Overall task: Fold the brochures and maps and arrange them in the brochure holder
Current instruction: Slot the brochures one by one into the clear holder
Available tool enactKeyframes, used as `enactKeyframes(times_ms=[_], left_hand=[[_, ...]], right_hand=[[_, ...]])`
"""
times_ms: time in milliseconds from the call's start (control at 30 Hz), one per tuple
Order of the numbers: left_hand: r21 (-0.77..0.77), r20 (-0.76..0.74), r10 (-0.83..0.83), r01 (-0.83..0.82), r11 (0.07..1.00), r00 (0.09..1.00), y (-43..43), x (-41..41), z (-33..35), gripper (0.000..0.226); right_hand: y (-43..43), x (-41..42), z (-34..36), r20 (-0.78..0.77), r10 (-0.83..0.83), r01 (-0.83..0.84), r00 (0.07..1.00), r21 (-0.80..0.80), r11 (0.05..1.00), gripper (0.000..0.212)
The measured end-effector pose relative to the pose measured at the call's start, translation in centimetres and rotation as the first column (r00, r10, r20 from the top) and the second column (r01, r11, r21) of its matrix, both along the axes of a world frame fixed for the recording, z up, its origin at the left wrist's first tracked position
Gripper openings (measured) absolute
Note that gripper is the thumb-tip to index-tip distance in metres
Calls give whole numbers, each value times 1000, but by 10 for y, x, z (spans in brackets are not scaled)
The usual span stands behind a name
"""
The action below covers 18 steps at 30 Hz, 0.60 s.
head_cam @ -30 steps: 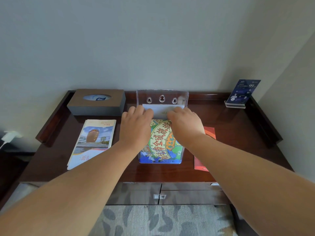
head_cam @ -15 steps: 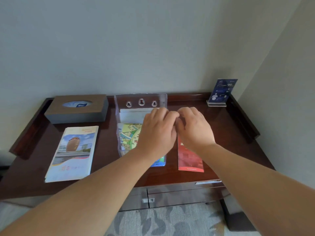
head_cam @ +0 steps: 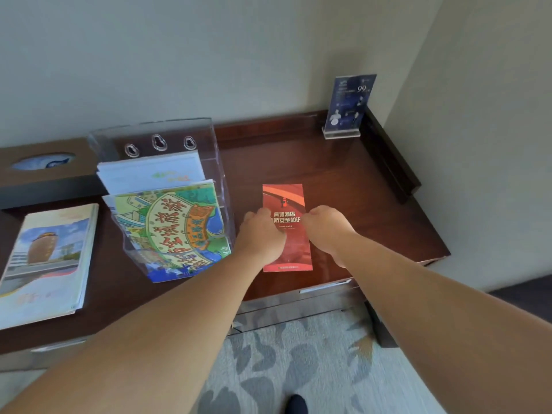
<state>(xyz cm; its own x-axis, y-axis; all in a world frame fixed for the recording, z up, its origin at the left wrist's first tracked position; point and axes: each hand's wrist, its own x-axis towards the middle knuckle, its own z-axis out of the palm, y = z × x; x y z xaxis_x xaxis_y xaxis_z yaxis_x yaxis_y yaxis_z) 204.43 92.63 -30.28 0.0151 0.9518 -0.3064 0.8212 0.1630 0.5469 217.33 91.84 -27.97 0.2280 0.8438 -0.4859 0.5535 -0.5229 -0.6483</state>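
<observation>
The dark wooden bench (head_cam: 343, 180) has a raised rim along its far and right edges. Its near edge is open above the drawers, and bare wood lies right of and beyond the task's things.

A stack of brochures (head_cam: 47, 258) lies flat at the near left. The clear brochure holder (head_cam: 215, 150) stands just right of it, with a brown tissue box (head_cam: 35, 177) behind at the far left. The holder has 2 pockets filled: a colourful map (head_cam: 170, 228) in the near 1, a white folded sheet (head_cam: 149, 171) in the far 1.

The red brochure (head_cam: 283, 195) lies flat on the bench just right of the holder, apart from it. The left hand (head_cam: 260, 237) curls its fingers over the brochure's left long edge and the right hand (head_cam: 328, 228) grips its right long edge.

A blue sign card (head_cam: 348, 103) stands in the far right corner.
</observation>
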Motion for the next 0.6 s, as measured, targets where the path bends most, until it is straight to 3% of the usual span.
enactKeyframes(times_ms=[133, 267, 367, 467, 600], left_hand=[[-137, 166, 219, -197, 971, 962, 14, 4, -5, 26], [-262, 260, 416, -351, 899, 871, 23, 10, -9, 4], [-314, 269, 519, -435, 844, 812, 28, 13, -16, 13], [-322, 266, 537, -451, 833, 801, 28, 16, -20, 23], [-279, 183, 463, -406, 870, 867, 27, 23, -20, 26]], right_hand=[[7, 0, -6, -238, -175, 140, 955, -159, 977, 32], [10, 3, -13, -292, -280, 221, 915, -218, 951, 31], [14, 6, -16, -315, -294, 227, 902, -232, 946, 35], [13, 12, -17, -340, -319, 232, 884, -273, 934, 35], [7, 18, -15, -392, -346, 220, 852, -331, 918, 25]])
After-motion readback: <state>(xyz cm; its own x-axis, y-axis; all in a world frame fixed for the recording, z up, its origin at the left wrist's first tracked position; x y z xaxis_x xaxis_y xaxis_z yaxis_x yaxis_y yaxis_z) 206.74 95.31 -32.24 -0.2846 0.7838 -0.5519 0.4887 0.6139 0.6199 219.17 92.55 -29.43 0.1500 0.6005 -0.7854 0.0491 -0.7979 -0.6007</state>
